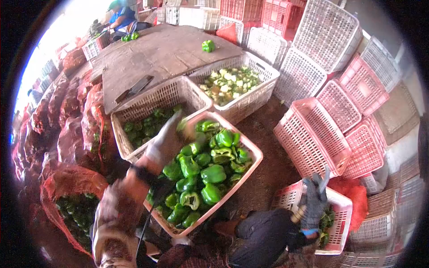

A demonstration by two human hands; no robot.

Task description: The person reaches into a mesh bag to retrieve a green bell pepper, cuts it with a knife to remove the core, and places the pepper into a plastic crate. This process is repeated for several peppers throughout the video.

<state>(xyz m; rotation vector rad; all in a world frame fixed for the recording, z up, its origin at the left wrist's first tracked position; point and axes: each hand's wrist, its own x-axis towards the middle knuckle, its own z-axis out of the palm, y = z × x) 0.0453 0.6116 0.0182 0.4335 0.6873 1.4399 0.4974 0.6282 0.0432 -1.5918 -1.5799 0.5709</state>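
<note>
My left hand, in a pale glove, reaches over the near rim of a crate with dark green pieces. It is smeared by motion, and whether it holds anything is unclear. Beside it, a pink crate is full of green bell peppers, some of them cut open. At the lower right my right hand, in a dark grey glove, is raised with its fingers apart over a smaller pink and white crate. Green pieces lie in that crate.
A wooden board bears a knife and a pepper. Behind is a crate of pale and green cut pieces. Red mesh sacks line the left; stacked crates line the right. A person sits far back.
</note>
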